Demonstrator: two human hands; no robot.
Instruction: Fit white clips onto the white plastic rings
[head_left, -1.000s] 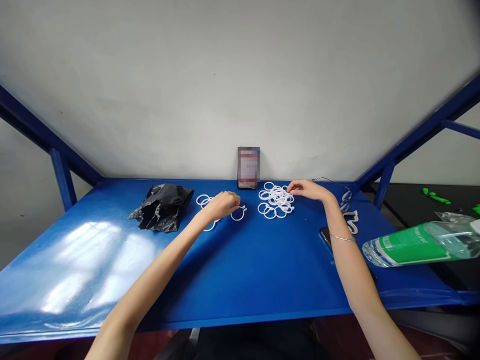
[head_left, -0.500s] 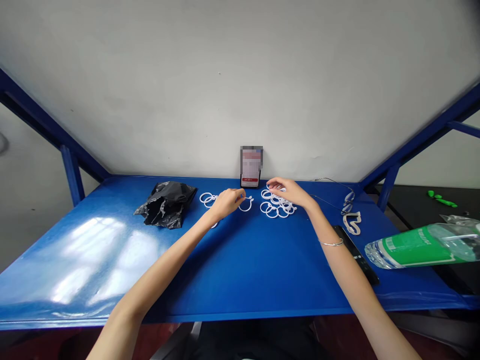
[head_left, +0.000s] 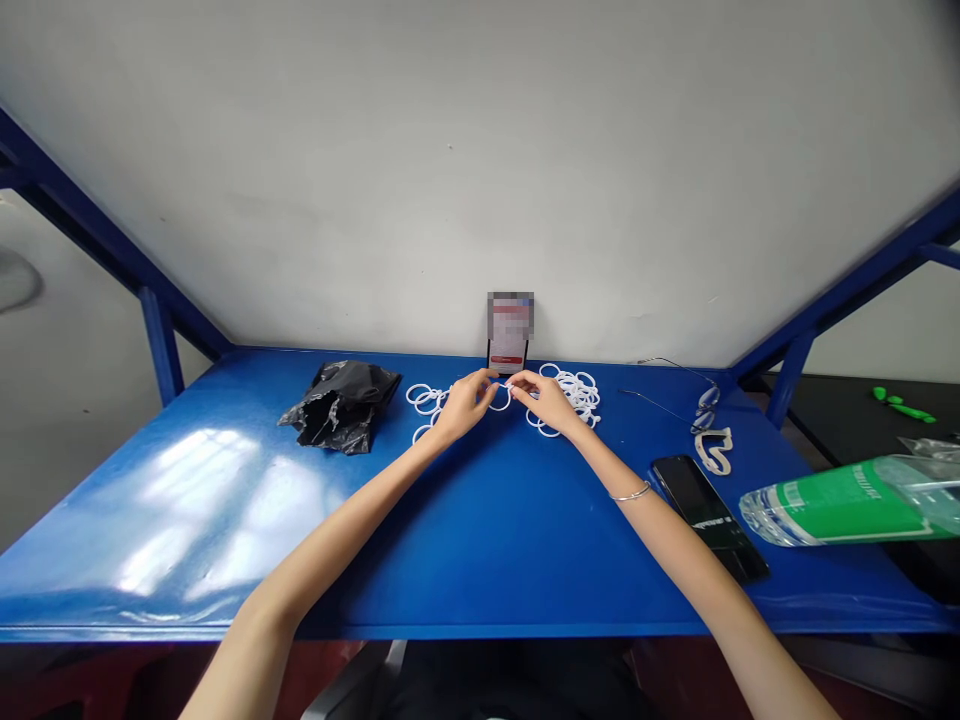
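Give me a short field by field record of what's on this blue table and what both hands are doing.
surface: blue table
left hand: pinching a white ring
right hand: pinching the same ring from the other side
right of hands: pile of white rings
left of hands: a few linked rings, black plastic bag
far right: phone, lying plastic bottle

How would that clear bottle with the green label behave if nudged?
The bottle lies on its side at the table edge, so it would probably roll. It looks like thin clear plastic, likely light and easily dented. How full it is cannot be told, so its weight is uncertain.
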